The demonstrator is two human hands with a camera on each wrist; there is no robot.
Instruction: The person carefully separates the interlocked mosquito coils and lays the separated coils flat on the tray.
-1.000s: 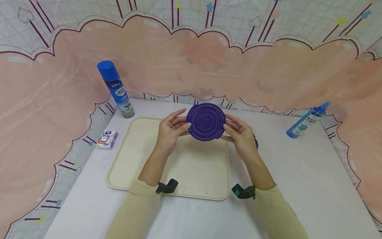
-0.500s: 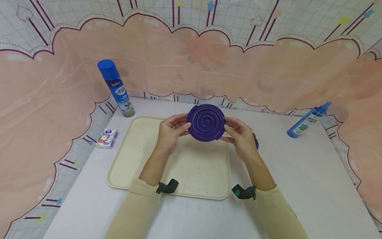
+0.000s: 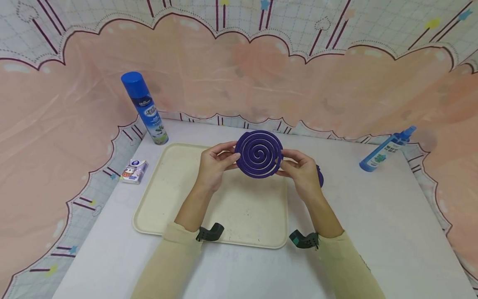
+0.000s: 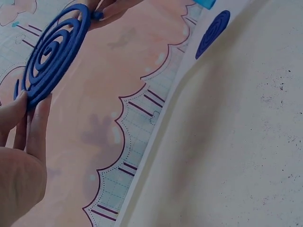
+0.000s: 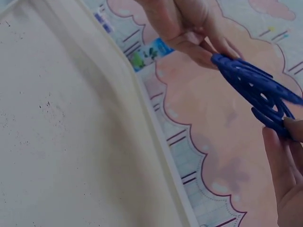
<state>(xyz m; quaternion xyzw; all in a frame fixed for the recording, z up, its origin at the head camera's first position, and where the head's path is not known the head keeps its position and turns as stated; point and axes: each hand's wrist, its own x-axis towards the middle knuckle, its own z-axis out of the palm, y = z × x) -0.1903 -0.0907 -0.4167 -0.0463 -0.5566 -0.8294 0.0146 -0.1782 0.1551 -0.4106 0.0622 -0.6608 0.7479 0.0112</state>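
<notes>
A dark blue mosquito coil [image 3: 257, 174] is held up above the tray, its flat spiral facing the head camera. My left hand [image 3: 213, 168] pinches its left edge between thumb and fingers. On the opposite edge, my right hand [image 3: 304, 172] pinches it the same way. Pale gaps show between the windings in the head view. From the right wrist, the coil [image 5: 246, 87] appears edge-on with its windings spread out of one plane. Another dark blue coil [image 4: 213, 34] lies on the table, mostly hidden behind the right hand in the head view.
Below the hands lies a cream tray [image 3: 231, 216] on the white table. A blue aerosol can [image 3: 149, 116] stands at the back left, with a small purple-and-white pack [image 3: 134, 171] nearer. At the right is a blue spray bottle [image 3: 381, 154]. Patterned cloth hangs behind.
The gaps between the coil's windings have widened, and the right fingertips now overlap its outer windings. Both hands stay almost where they were.
</notes>
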